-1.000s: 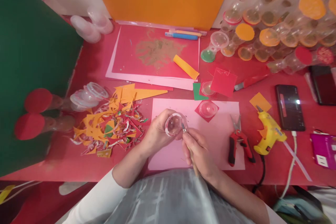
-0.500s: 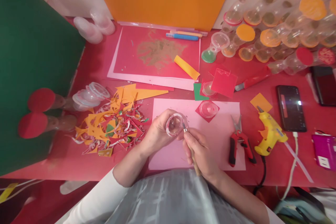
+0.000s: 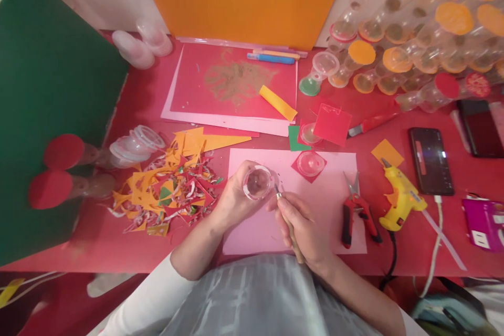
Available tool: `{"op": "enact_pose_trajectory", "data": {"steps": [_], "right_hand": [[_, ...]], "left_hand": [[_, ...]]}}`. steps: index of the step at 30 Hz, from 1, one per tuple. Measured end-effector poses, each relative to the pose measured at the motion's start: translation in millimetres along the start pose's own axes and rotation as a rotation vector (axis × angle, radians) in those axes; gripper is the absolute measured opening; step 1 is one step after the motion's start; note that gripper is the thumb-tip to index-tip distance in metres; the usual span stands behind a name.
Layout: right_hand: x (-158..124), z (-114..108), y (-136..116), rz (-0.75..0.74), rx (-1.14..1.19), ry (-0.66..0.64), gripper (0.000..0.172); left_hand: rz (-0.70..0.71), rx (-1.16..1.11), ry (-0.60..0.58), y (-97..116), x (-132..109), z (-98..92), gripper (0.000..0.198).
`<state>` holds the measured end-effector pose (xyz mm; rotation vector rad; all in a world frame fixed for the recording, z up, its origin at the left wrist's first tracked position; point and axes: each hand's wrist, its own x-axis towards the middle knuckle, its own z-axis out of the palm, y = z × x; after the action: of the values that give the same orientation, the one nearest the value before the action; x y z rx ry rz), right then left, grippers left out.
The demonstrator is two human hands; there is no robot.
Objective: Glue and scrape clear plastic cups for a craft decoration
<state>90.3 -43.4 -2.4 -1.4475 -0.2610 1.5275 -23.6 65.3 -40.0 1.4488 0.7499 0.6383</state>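
My left hand (image 3: pixel 235 191) is closed round a small clear plastic cup (image 3: pixel 257 182), its round rim facing up at me. In my right hand (image 3: pixel 298 219) is a wooden-handled tool (image 3: pixel 290 228) with a metal collar and a short dark tip; the kind of tip is too small to tell. That tip lies just right of the cup's rim, a little apart from it. Both hands are over a pale pink sheet (image 3: pixel 326 210). Beyond them, a clear round cup (image 3: pixel 311 163) rests on a red paper square.
Paper scraps (image 3: pixel 165 189) are heaped at left. Red-handled snips (image 3: pixel 359 210), a yellow glue gun (image 3: pixel 401 194) and a phone (image 3: pixel 431 160) lie at right. Joined clear cups with coloured discs (image 3: pixel 454 18) are stacked back right. A green board (image 3: pixel 51 115) stands at left.
The cup in my left hand has shifted slightly left and up, and a gap has opened between its rim and the tool's tip. My view has also shifted a little.
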Motion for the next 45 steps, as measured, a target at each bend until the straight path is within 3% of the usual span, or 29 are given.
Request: {"op": "enact_pose_trajectory", "data": {"steps": [10, 16, 20, 24, 30, 37, 42, 45], "right_hand": [[2, 2, 2, 0.000, -0.049, 0.000, 0.042], [2, 1, -1, 0.008, -0.036, 0.004, 0.042], [-10, -12, -8, 0.021, 0.068, -0.060, 0.039], [-23, -28, -18, -0.085, 0.176, -0.003, 0.036], [-17, -49, -6, -0.120, 0.299, -0.063, 0.050], [-7, -52, 7, -0.258, 0.543, 0.075, 0.050], [-4, -41, -3, -0.095, 0.333, -0.139, 0.040], [0, -30, -4, -0.060, 0.105, -0.177, 0.037]], "left_hand": [[0.037, -0.109, -0.052, 0, 0, 4.4, 0.027], [0.018, -0.056, -0.046, 1, 0, 3.2, 0.026], [-0.054, -0.018, 0.050, 9, 4, 3.9, 0.030], [-0.104, -0.064, 0.067, 15, 7, 6.1, 0.035], [-0.142, -0.046, 0.064, 15, 5, 8.6, 0.037], [-0.118, 0.006, 0.066, 18, 3, 10.9, 0.037], [-0.039, 0.090, 0.004, 19, 3, 5.3, 0.028], [-0.005, 0.086, 0.021, 13, 2, 2.3, 0.025]]}}
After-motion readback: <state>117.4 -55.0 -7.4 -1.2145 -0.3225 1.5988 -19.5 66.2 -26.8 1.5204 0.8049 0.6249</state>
